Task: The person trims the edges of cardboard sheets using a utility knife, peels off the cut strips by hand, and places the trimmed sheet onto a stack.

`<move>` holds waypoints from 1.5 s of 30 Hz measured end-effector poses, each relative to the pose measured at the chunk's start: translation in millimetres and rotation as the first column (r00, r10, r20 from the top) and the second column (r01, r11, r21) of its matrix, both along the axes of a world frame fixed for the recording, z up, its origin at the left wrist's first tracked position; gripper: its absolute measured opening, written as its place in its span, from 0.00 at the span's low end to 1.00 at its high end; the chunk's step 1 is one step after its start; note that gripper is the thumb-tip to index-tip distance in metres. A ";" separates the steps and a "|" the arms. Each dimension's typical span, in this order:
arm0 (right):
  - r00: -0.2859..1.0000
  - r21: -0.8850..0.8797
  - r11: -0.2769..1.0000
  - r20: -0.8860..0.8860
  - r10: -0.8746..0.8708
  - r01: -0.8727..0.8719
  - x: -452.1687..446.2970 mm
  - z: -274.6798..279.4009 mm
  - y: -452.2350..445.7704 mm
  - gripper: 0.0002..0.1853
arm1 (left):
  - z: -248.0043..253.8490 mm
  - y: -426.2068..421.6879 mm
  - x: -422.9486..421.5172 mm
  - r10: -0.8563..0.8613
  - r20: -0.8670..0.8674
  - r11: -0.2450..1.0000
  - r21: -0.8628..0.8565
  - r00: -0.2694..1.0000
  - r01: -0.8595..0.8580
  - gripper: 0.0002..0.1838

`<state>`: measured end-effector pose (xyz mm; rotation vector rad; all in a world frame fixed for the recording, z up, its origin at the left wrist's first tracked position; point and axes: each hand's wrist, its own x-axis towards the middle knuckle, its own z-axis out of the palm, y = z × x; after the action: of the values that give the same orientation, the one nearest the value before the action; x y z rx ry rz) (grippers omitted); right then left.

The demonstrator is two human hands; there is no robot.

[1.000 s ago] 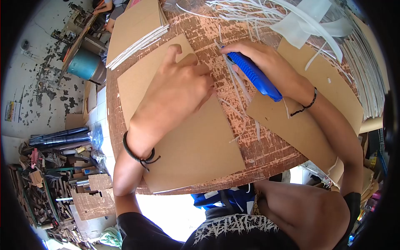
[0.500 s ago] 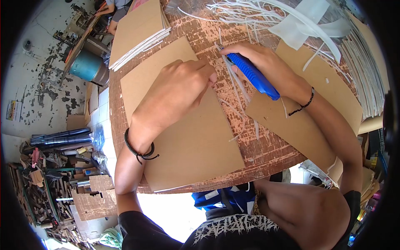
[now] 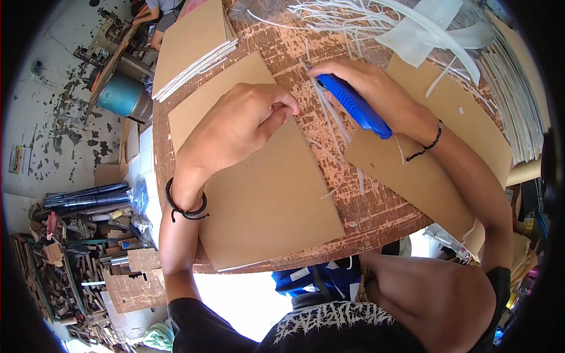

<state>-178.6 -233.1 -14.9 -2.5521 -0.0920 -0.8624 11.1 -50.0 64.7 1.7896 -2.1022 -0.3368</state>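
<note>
My right hand (image 3: 376,88) is wrapped around a blue utility knife (image 3: 356,106), its tip end pointing to the far left. Under that hand, thin white strips (image 3: 332,115) lie on the worn wooden table (image 3: 376,217). My left hand (image 3: 247,117) is over a brown cardboard sheet (image 3: 271,194), its fingers curled and close together by the sheet's right edge. Whether anything is between those fingertips is hidden. Another brown sheet (image 3: 406,170) lies beneath my right forearm.
A stack of brown boards (image 3: 188,47) sits at the far left of the table. White offcuts (image 3: 347,15) and a translucent sheet (image 3: 421,35) are at the far side. More stacked boards (image 3: 512,94) stand right. Another person (image 3: 162,15) is at the upper left.
My left hand has lifted slightly and shifted left, its thumb now showing beneath the index finger. My right hand keeps the knife in almost the same place.
</note>
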 end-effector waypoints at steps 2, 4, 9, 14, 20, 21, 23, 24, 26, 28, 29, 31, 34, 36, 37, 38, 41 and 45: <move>1.000 0.006 1.000 -0.015 -0.005 0.005 -0.1 0.1 0.1 0.39 | -2.0 0.2 -2.6 0.019 0.025 1.000 0.005 1.000 -0.019 0.07; 1.000 -0.016 1.000 0.010 -0.005 0.005 1.5 -1.6 -0.9 0.39 | -5.6 0.3 -5.4 0.003 0.106 1.000 -0.006 0.994 -0.002 0.07; 1.000 -0.036 0.999 0.015 -0.012 0.013 0.3 -0.8 -0.3 0.39 | -9.7 2.9 -19.8 -0.007 0.321 0.998 -0.057 0.947 0.027 0.07; 0.999 -0.050 0.998 0.022 -0.024 0.025 -0.5 -0.4 -0.1 0.39 | -17.2 3.9 -35.2 0.098 0.451 0.994 -0.089 0.887 -0.064 0.06; 1.000 -0.032 0.999 0.006 -0.006 0.007 -0.7 0.4 -0.5 0.39 | -27.4 1.9 -26.5 0.087 0.417 0.995 -0.081 0.905 -0.058 0.06; 1.000 -0.032 0.999 0.010 -0.009 0.010 -0.3 0.3 -0.1 0.39 | -28.4 1.0 -23.5 0.075 0.388 0.996 -0.078 0.919 -0.048 0.06; 1.000 -0.034 0.999 0.014 -0.014 0.015 -0.2 0.0 0.5 0.39 | -26.2 -0.4 -21.5 0.077 0.299 0.995 -0.080 0.951 -0.056 0.06; 1.000 -0.032 0.999 0.005 -0.016 0.016 -0.6 0.5 0.3 0.39 | -24.9 -0.9 -21.3 0.078 0.252 0.995 -0.081 0.965 -0.059 0.06; 1.000 -0.027 0.999 -0.013 -0.018 0.018 -1.2 1.7 0.7 0.39 | -19.9 0.4 -22.4 0.092 0.252 0.994 -0.073 0.963 -0.076 0.06; 1.000 -0.032 0.999 -0.006 -0.012 0.011 -0.2 0.3 -0.6 0.39 | -16.3 2.9 -22.3 0.091 0.267 0.995 -0.065 0.959 -0.076 0.07; 1.000 -0.034 0.999 -0.001 -0.009 0.009 0.2 -0.2 -0.9 0.39 | -15.4 4.6 -22.4 0.081 0.281 0.996 -0.060 0.956 -0.067 0.07; 1.000 -0.026 1.000 -0.005 -0.004 0.004 -0.7 1.4 0.3 0.39 | -11.5 6.8 -25.3 0.071 0.305 0.997 -0.039 0.950 -0.062 0.07; 1.000 -0.027 1.000 -0.004 -0.006 0.006 0.0 0.6 0.0 0.40 | -5.6 8.7 -32.8 0.069 0.347 0.997 -0.011 0.935 -0.070 0.07; 1.000 -0.029 1.000 -0.008 -0.012 0.012 -0.4 0.5 0.0 0.40 | -6.4 8.6 -36.7 0.060 0.376 0.998 -0.016 0.925 -0.058 0.07; 1.000 -0.029 0.999 -0.012 -0.014 0.014 -0.4 1.2 0.4 0.41 | -8.2 7.9 -38.7 0.080 0.394 0.997 -0.023 0.916 -0.077 0.06; 1.000 -0.029 0.999 -0.017 -0.016 0.015 -0.4 1.6 0.6 0.41 | -11.4 7.1 -40.4 0.100 0.411 0.995 -0.031 0.906 -0.096 0.06; 1.000 -0.045 0.999 -0.002 -0.013 0.013 -1.0 1.5 0.1 0.41 | -14.7 6.8 -42.4 0.115 0.439 0.993 -0.041 0.891 -0.109 0.06; 1.000 -0.053 0.999 0.005 -0.009 0.009 -1.6 1.6 -0.1 0.41 | -16.0 6.3 -42.5 0.089 0.526 0.996 -0.052 0.846 -0.073 0.05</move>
<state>-180.2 -233.2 -13.3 -2.6016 -0.1060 -0.8806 -31.4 -43.7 48.7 2.1270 -2.3459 0.2474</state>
